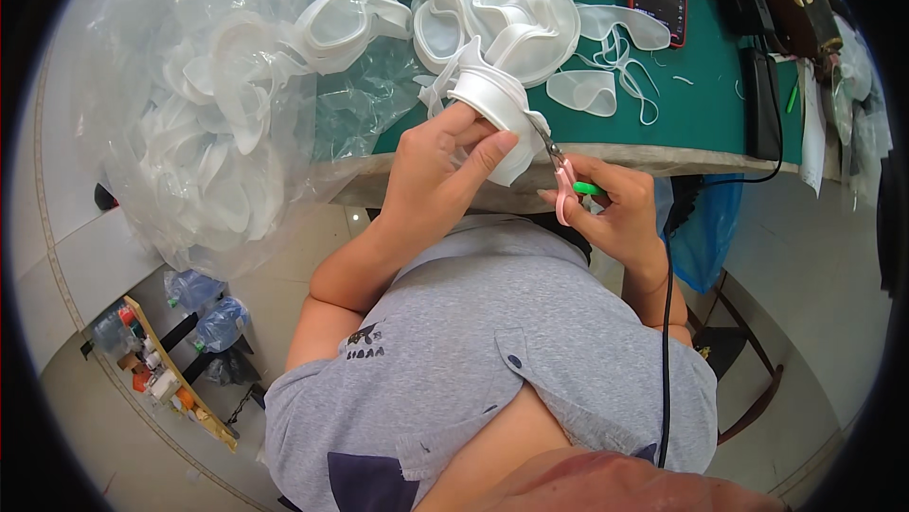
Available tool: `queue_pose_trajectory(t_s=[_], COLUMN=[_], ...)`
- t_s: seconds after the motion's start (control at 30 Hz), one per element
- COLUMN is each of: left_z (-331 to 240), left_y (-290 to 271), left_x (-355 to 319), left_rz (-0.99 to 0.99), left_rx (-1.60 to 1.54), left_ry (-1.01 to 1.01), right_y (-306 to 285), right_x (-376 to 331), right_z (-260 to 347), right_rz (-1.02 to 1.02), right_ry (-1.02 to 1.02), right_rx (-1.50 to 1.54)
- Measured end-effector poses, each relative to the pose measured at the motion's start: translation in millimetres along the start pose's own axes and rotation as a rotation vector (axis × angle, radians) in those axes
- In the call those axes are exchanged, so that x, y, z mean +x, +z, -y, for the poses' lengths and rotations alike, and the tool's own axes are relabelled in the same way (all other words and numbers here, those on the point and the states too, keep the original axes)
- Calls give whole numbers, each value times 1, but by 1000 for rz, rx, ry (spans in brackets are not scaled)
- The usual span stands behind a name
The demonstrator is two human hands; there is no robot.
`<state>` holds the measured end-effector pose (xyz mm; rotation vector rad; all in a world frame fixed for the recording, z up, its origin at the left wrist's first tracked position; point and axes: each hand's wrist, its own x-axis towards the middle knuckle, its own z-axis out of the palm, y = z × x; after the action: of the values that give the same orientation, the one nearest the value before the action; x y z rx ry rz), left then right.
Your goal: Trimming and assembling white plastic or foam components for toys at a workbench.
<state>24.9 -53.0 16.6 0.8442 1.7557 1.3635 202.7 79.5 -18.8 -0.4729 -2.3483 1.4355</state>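
At the frame's centre, the left hand (445, 167) gripped a white moulded rubber piece (492, 110) over the green tabletop (705, 86) edge, its fingers wrapped around it, while the right hand (615, 214) closed on pink-handled scissors (561, 171) whose blades met the piece's rim. A heap of similar pieces (502, 10) and thin offcuts (630, 72) lay above, and a clear bag (208, 124) at upper left held many more, suggesting trimming was far from finished.

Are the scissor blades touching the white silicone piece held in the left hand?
Touching. In the head view, the scissors in the right hand meet the edge of the white silicone piece, which the left hand grips; no gap shows.
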Motion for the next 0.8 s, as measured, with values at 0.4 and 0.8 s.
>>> queue_pose_trajectory(t_s=[0.4, 0.8], left_z=[0, 2], left_y=[-1, 1], left_x=[0, 0], left_rz=[19, -10], left_rx=[-33, -174], left_ry=[-28, -59], right_y=[1, -4], right_x=[-1, -1], right_z=[-1, 3], right_rz=[-5, 89], right_ry=[28, 189], right_rx=[-5, 255])
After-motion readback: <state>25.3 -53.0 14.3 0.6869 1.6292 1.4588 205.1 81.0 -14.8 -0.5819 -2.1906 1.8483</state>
